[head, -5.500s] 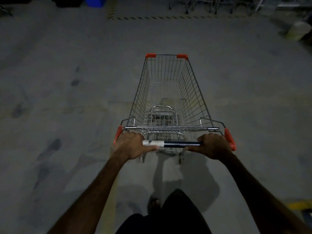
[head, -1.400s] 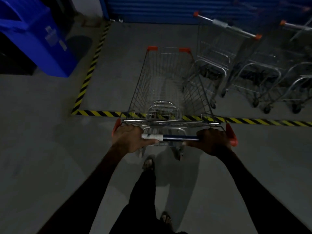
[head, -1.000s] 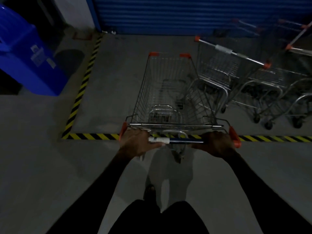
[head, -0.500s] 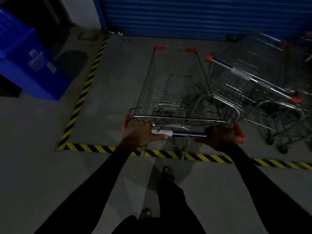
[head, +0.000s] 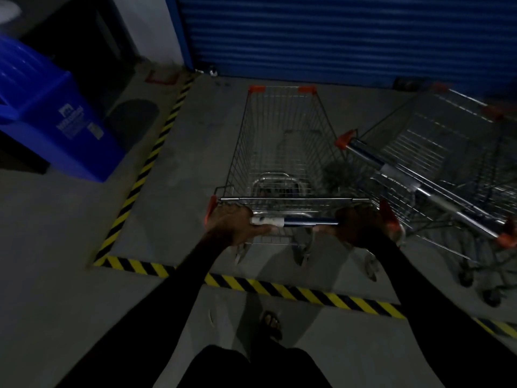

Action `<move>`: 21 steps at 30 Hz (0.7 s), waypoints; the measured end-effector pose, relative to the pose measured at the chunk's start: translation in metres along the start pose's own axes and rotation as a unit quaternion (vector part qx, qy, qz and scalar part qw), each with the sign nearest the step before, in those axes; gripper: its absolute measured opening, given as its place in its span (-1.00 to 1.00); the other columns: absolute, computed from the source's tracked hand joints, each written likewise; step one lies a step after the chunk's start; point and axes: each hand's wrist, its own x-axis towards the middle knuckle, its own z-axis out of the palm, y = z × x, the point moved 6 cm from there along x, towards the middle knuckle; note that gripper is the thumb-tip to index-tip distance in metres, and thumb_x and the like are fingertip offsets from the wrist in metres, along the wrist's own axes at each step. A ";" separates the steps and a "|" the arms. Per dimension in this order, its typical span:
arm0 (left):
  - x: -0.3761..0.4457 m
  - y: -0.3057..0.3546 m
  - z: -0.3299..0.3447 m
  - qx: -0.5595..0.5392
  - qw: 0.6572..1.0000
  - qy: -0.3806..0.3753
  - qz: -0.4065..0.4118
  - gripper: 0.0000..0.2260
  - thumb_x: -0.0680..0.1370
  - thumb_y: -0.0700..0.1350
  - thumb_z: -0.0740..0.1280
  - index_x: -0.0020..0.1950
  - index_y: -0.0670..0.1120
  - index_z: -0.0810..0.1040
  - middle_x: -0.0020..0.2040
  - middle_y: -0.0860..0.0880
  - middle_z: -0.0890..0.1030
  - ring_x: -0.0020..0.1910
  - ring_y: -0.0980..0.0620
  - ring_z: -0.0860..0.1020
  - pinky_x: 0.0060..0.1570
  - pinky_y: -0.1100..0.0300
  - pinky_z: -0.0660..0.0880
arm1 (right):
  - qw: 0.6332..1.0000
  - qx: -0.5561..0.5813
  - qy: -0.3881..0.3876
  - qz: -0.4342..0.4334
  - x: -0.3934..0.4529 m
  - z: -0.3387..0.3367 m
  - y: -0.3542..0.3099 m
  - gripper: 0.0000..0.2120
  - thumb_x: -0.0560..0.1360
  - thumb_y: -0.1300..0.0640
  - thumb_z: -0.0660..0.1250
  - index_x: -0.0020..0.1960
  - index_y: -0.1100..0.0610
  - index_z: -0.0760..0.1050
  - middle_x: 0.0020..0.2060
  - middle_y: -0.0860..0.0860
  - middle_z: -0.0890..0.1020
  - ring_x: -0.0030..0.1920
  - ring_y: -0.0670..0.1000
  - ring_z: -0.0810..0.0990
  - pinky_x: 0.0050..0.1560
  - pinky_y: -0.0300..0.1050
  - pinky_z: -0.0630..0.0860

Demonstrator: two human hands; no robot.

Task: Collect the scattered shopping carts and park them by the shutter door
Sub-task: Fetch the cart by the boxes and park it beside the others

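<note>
The big blue shutter door (head: 349, 37) is right ahead. My cart (head: 282, 152) stands inside the striped floor line (head: 279, 288), beside another cart (head: 436, 163). My left hand (head: 233, 224) and right hand (head: 359, 225) each grip its handle (head: 307, 221).

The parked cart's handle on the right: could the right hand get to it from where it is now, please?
Probably yes. The right hand grips the pushed cart's handle, and the parked cart's handle lies just beyond it with nothing between; it would have to let go first.
</note>
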 end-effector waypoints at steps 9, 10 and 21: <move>0.015 0.007 0.000 -0.050 0.998 0.036 0.011 -0.34 0.40 0.71 0.05 -0.20 0.14 0.49 -0.07 0.18 0.68 0.15 0.08 0.64 0.60 -0.33 -0.03 | 0.998 0.053 -0.023 0.007 0.012 -0.008 0.013 -0.14 0.16 -0.83 -0.16 -0.30 -0.08 0.41 -0.35 -0.15 0.48 -0.26 -0.06 0.45 -0.10 -0.11 0.36; 0.014 0.007 -0.001 -0.052 0.997 0.056 0.021 -0.40 0.45 0.67 0.11 -0.22 0.14 0.44 -0.11 0.18 0.65 0.11 0.08 0.64 0.60 -0.32 0.00 | 0.998 0.055 -0.020 0.005 0.013 -0.008 0.013 -0.23 0.27 -0.79 -0.04 -0.32 -0.09 0.41 -0.38 -0.16 0.47 -0.29 -0.09 0.44 -0.14 -0.12 0.34; -0.060 -0.057 -0.008 -0.182 0.935 0.299 0.052 -0.74 0.62 0.07 0.44 0.15 -0.10 0.65 0.09 -0.10 0.65 0.01 -0.17 0.55 -0.06 -0.04 0.52 | 0.964 0.229 0.104 -0.087 0.050 -0.007 -0.046 -0.41 0.62 -0.42 0.13 -0.15 0.03 0.63 -0.25 -0.05 0.68 -0.18 0.05 0.68 -0.13 0.00 0.58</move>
